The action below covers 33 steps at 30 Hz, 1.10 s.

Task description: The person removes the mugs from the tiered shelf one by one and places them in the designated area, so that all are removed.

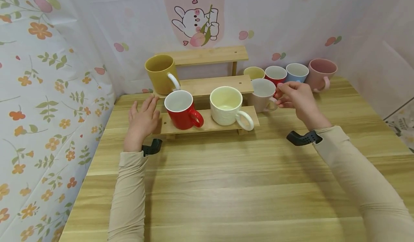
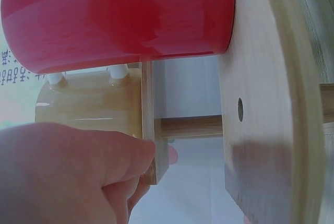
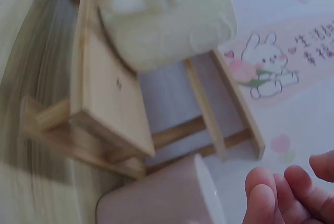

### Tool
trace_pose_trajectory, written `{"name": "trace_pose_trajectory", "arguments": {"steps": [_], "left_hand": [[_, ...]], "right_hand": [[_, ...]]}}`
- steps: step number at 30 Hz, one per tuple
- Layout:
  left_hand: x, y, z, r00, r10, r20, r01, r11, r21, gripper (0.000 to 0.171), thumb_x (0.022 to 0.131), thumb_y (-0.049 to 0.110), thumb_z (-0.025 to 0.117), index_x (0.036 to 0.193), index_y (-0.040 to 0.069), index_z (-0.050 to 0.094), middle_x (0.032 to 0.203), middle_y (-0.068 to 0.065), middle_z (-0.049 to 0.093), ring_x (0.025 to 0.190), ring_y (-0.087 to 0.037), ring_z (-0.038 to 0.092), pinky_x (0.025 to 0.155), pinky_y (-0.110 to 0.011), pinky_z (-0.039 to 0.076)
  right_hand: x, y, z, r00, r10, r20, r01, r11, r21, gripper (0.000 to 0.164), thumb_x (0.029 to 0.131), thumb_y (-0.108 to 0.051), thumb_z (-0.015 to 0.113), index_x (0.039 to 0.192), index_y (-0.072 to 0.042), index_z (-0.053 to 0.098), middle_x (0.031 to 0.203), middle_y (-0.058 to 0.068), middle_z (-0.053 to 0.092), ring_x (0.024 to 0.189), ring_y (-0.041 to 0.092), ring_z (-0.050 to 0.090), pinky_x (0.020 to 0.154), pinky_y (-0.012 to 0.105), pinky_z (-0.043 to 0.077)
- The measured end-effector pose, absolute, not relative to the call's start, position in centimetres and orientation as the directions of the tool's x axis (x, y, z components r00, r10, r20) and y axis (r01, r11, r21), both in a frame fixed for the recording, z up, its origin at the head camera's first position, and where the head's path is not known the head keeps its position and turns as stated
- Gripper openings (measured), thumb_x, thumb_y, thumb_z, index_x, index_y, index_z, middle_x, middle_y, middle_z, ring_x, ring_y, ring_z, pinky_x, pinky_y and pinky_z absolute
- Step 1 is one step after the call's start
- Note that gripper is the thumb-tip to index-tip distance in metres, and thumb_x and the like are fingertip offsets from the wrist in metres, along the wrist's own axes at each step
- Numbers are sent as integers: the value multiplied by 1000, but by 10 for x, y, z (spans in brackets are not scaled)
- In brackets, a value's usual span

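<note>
My left hand (image 1: 143,118) is at the left end of the wooden rack, its fingertips touching the end of the middle shelf (image 2: 148,98). Just behind it on that shelf stands a mustard-yellow mug (image 1: 161,74) with a white handle. My right hand (image 1: 299,98) is in the air to the right of a pale pinkish mug (image 1: 262,92), close to its handle; the right wrist view shows thumb and fingers apart, with nothing between them. On the front shelf (image 3: 112,88) sit a red mug (image 1: 181,114) and a cream mug (image 1: 225,107), handles pointing right.
Behind the pale mug stand a yellow mug (image 1: 254,72), a red mug with a white inside (image 1: 276,73), a light-blue mug (image 1: 297,71) and a pink mug (image 1: 321,73). The rack's top shelf (image 1: 207,55) is against the wall cloth (image 1: 129,19). Wooden tabletop (image 1: 220,191) extends in front.
</note>
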<state>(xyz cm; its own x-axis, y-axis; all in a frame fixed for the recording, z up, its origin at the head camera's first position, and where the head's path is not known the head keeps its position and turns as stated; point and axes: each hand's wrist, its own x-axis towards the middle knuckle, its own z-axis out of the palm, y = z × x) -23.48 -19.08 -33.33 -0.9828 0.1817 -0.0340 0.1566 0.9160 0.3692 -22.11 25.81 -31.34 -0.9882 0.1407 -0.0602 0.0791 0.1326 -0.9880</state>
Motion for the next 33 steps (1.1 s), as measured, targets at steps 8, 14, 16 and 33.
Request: {"name": "trace_pose_trajectory", "arguments": {"steps": [8, 14, 16, 33], "left_hand": [[-234, -191, -332, -982, 187, -27, 164, 915, 368, 51, 103, 20, 34, 151, 12, 24, 160, -10, 15, 141, -53, -7, 111, -66, -3], [-234, -190, -335, -981, 193, -34, 169, 918, 359, 51, 103, 21, 34, 152, 11, 23, 160, -10, 14, 141, -53, -6, 112, -64, -3], [-234, -190, -335, -981, 192, -27, 170, 917, 360, 51, 102, 20, 34, 152, 11, 24, 160, -10, 15, 141, -53, -6, 112, -64, -2], [-236, -192, -335, -979, 204, -19, 184, 913, 363, 51, 102, 20, 36, 152, 11, 24, 160, -10, 15, 140, -54, -5, 112, -63, -3]], "right_hand": [[-229, 231, -291, -996, 71, -56, 65, 130, -989, 22, 92, -28, 63, 84, -8, 66, 68, -1, 63, 51, 10, 62, 50, 22, 54], [-235, 205, -274, -997, 17, -71, 73, 199, -977, 23, 94, -24, 60, 82, -4, 61, 68, 0, 61, 52, 11, 62, 50, 21, 53], [-238, 195, -268, -996, -8, -84, 80, 218, -973, 24, 94, -24, 60, 82, -2, 59, 67, 1, 60, 52, 11, 61, 50, 21, 53], [-264, 117, -237, -967, -205, -153, 85, 305, -949, 28, 94, -25, 59, 92, 3, 58, 68, 2, 60, 55, 14, 63, 59, 26, 57]]}}
